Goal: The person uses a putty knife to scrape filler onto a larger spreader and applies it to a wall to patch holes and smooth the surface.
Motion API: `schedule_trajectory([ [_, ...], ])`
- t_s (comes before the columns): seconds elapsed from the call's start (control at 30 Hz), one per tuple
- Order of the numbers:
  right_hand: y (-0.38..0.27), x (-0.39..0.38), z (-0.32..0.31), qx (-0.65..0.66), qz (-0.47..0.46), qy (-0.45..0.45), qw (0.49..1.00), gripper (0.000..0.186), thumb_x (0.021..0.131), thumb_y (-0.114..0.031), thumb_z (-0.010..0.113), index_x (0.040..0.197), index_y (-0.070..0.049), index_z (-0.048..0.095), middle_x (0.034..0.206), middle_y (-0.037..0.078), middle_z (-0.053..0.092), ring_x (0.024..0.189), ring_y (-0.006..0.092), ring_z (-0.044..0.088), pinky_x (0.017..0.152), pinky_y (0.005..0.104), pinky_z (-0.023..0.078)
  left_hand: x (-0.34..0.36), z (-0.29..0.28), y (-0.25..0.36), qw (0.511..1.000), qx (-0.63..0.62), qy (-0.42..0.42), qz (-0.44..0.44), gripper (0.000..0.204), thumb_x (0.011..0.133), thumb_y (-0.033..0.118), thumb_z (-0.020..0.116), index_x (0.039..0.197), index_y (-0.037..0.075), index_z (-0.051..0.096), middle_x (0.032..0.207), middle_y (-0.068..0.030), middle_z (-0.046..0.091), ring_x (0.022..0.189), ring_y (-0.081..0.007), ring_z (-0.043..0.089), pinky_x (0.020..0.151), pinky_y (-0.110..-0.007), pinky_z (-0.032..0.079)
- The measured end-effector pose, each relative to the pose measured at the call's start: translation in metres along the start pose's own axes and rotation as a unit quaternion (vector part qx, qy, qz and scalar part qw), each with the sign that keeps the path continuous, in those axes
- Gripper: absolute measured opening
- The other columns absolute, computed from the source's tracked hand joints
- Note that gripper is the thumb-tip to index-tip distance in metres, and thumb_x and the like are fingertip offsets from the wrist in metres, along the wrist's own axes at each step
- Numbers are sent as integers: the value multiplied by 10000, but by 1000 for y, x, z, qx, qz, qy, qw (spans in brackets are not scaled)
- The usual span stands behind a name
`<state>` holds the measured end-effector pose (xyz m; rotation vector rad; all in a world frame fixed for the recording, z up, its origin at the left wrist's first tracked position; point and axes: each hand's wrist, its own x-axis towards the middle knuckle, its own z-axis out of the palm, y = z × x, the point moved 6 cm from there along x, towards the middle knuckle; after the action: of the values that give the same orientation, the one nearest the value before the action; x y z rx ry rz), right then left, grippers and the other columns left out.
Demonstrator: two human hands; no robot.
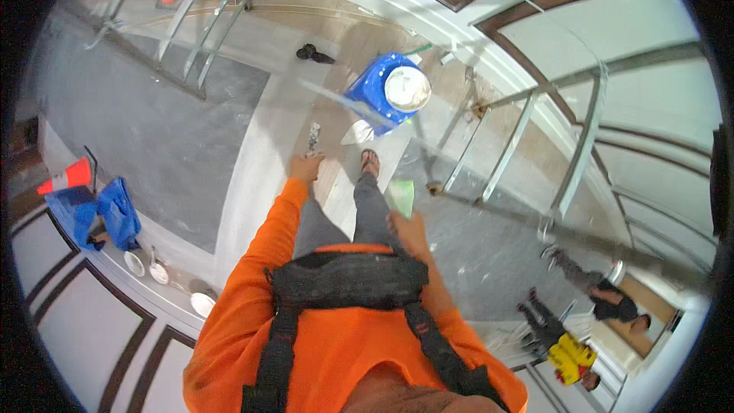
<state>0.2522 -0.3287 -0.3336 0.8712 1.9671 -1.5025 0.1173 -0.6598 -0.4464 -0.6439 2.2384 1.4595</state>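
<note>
My left hand (306,169) is closed round the lower end of a narrow tool smeared with white (314,138), which points away from me. I cannot make out its exact kind. My right hand (409,231) grips a pale green, flat-bladed spreader (401,196) beside my right leg. Ahead of my sandalled foot (370,162) stands a blue container (368,86) spattered with white. On top of it rests a white bucket (407,89), its inside coated with pale residue. Something white and flat (358,133) lies by its base.
A metal ladder (503,154) stands at the right, another (206,23) at the upper left. Orange cones (69,177), blue bags (115,210) and white tubs (157,270) line the left side. Dark shoes (315,54) lie ahead. Two people (569,356) are at the lower right.
</note>
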Motion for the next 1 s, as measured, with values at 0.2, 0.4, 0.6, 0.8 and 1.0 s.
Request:
schedule_trajectory([
  [0.2,32,23,-56,-35,81,-90,992,154,921,-170,649,904,-18,662,769,47,665,649,127,607,577,293,461,115,150,50,991,114,43,-54,646,758,538,808,952,-68,698,976,-252,720,970,-397,698,835,-457,543],
  [0.4,46,19,-124,-11,161,-42,986,181,897,-194,696,933,-22,657,768,18,658,655,107,577,599,277,454,183,239,92,983,46,85,-159,766,747,555,813,1195,-36,623,1229,-248,660,1160,-388,633,977,-425,502],
  [0.6,74,41,-162,-116,141,-81,980,202,894,-218,725,991,-55,657,779,43,673,655,135,632,553,310,496,213,260,41,985,14,49,-164,698,791,431,769,1261,-50,583,1264,-248,645,1189,-365,620,1012,-410,487],
  [0.8,29,46,-134,-155,134,-97,974,699,673,-389,907,1164,-1,597,984,132,686,906,284,668,814,425,522,110,186,13,978,-27,46,-200,820,734,434,813,1284,-112,544,1258,-270,640,1173,-390,625,1022,-416,484],
  [1.0,4,51,-119,-330,-181,-161,912,956,601,-418,945,1318,12,480,1024,147,648,898,280,669,828,453,525,-59,119,-109,950,-24,223,-219,736,680,448,864,1129,-90,637,1092,-263,697,984,-362,702,829,-418,572],
])
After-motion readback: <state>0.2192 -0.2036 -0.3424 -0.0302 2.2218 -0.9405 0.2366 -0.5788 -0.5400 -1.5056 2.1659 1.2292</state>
